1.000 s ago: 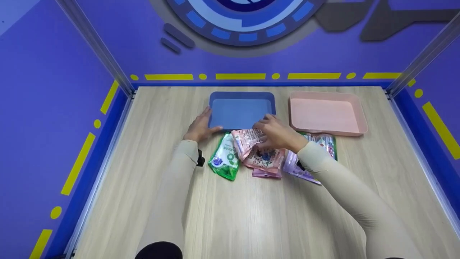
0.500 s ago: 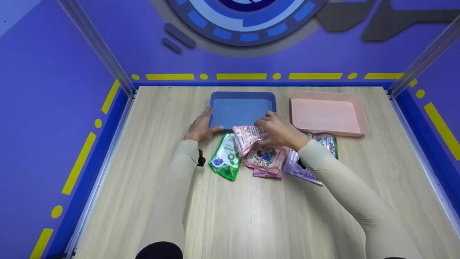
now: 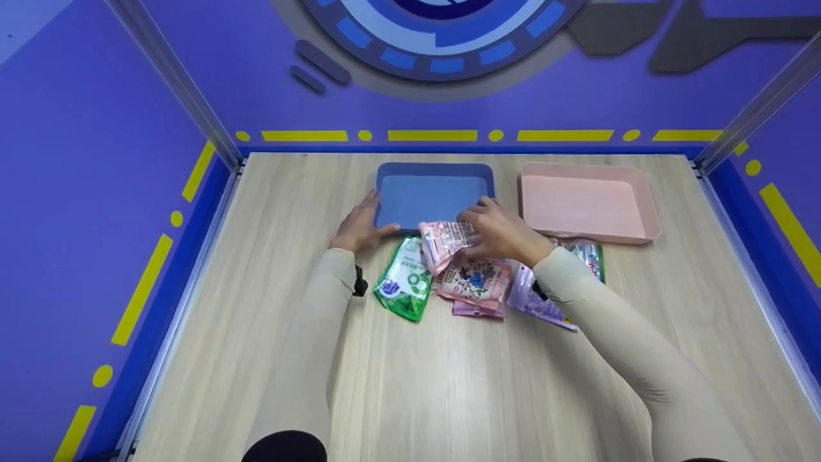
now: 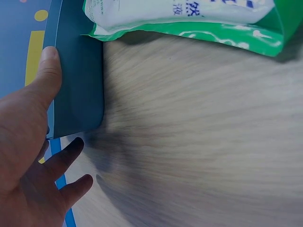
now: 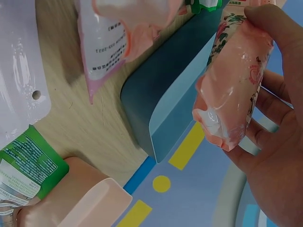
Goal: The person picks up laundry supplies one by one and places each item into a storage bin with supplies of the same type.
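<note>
My right hand (image 3: 500, 232) pinches a pink plastic packet (image 3: 444, 245), its thumb on one face and its fingers on the other in the right wrist view. The packet is raised near the front wall of a blue tray (image 3: 436, 169). My left hand (image 3: 360, 224) rests at that tray's front left corner. In the left wrist view its thumb lies against the tray wall (image 4: 78, 85) and its other fingers spread around the corner. Below the tray lie a green and white pouch (image 3: 404, 282) and a second pink packet (image 3: 474, 282) with floral print.
A pink tray (image 3: 587, 205) stands to the right of the blue one. A purple pouch (image 3: 535, 301) and a green-edged pouch (image 3: 591, 258) lie partly under my right forearm. A purplish-pink packet (image 3: 478, 310) shows beneath the floral one. Blue panels (image 3: 436, 109) enclose the table.
My right hand has risen slightly with the pink packet, away from the packets below and toward the blue tray. My left hand keeps its place at the tray corner.
</note>
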The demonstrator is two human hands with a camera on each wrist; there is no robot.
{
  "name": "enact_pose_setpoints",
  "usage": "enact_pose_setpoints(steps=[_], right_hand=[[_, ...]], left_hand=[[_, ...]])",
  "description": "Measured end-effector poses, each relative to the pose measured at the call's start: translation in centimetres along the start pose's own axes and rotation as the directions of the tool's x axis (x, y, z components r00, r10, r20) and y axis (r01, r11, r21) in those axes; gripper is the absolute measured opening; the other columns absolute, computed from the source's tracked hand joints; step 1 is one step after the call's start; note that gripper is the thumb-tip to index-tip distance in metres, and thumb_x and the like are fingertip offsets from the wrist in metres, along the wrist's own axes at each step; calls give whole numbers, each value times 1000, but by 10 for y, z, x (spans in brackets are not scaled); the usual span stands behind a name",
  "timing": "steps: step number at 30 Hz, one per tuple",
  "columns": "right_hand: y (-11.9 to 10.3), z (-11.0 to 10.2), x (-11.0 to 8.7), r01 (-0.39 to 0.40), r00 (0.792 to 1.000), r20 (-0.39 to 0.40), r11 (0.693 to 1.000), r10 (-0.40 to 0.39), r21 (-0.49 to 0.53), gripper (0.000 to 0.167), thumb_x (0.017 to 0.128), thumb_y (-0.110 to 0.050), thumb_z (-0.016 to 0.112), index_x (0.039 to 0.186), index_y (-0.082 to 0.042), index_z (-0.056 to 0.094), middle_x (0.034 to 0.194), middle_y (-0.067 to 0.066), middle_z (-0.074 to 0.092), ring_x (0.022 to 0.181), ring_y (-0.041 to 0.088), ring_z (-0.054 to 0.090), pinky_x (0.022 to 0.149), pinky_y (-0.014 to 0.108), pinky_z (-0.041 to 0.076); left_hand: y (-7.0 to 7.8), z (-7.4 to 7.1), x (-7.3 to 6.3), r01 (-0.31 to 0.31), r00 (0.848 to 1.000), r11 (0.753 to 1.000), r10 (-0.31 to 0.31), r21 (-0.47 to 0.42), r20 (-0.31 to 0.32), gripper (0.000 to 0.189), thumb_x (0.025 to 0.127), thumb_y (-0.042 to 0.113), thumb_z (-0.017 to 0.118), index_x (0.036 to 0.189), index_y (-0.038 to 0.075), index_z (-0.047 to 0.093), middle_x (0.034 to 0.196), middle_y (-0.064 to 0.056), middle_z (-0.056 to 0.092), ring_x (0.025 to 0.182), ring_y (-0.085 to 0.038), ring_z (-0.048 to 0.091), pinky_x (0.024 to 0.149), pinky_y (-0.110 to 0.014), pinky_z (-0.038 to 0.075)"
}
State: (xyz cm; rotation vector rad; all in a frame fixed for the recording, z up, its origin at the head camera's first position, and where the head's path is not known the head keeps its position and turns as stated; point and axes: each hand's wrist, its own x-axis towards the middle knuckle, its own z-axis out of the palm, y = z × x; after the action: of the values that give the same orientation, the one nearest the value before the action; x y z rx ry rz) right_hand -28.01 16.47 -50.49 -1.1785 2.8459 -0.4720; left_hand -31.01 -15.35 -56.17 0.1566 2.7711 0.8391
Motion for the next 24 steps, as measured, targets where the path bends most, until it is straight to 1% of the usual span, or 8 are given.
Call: enact_pose_setpoints(steps=[2,5,8,14,20,24], right_hand=[[1,0,0,11,1000,-4,1000,-11,-5,58,79,-34,88,125,-4,70,119,12,71,103,29,53,88,45,51],[3,0,1,32,999,-12,999,-32,-22,58,79,-33,88,125,-3,70,118,12,72,101,30,54,88,45,49],[4,1,2,37,999,-19,999,-37,-26,58,78,-33,88,124,-3,70,117,13,72,99,30,54,89,46,48],[6,0,4,22,1000,-17,1000,-22,-12,59,77,-34,90,123,-3,70,117,13,72,100,30,54,89,45,48],[9,0,6,19,999,-31,1000,-20,-13,58,76,-35,89,122,-4,70,114,12,72,98,30,53,86,45,48],[11,1,8,25,999,-41,999,-26,-24,59,77,-37,89,121,-4,70,112,12,72,97,30,53,86,47,48]], left_hand=[[0,0,0,-5,1000,1000,5,-2,-1,95,96,50,69,165,10,18,173,-5,8,157,-29,16,126,-42,18],[-1,0,0,-31,999,1000,31,0,-12,93,96,47,70,165,8,20,173,-7,10,156,-30,18,126,-44,21],[-1,0,0,-50,999,999,50,4,-20,93,97,46,70,164,5,21,173,-9,11,156,-31,19,126,-44,22],[-1,0,-1,-40,999,999,40,-9,-14,94,96,46,70,164,6,19,173,-8,10,157,-28,15,127,-42,18],[0,0,-2,-39,999,999,39,-3,-19,94,96,48,70,165,7,20,173,-7,9,157,-28,15,127,-42,17],[0,0,-2,-33,999,999,33,-7,-14,94,96,48,70,165,8,19,173,-5,8,157,-28,15,127,-41,17]])
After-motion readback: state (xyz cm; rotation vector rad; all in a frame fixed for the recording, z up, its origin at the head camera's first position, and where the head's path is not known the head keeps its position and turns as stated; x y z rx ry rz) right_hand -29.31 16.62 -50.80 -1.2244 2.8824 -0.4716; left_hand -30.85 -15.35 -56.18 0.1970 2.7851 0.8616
